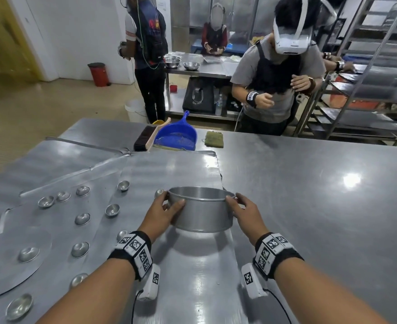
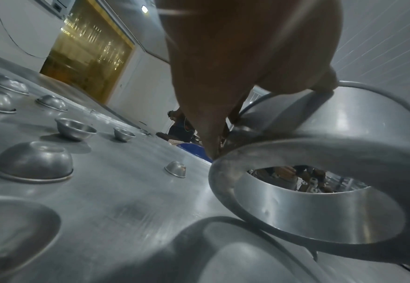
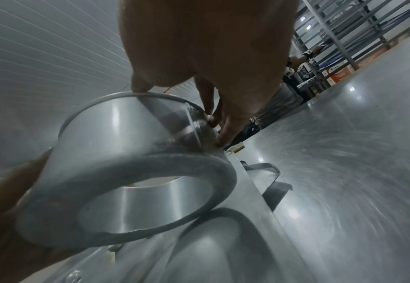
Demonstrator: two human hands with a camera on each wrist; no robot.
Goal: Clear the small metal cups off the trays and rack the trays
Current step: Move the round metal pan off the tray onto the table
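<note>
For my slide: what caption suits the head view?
Both hands lift a round metal ring above cup-strewn trays.

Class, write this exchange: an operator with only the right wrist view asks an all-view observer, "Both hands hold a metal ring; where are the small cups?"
Observer: The small metal cups lie scattered on the trays, left of the ring.
Operator: All mouth-up?
Observer: No. One cup stands mouth-up; another lies dome-up.
Operator: Anything beyond the trays?
Observer: A blue dustpan and brush, towards the far edge of the table.
</note>
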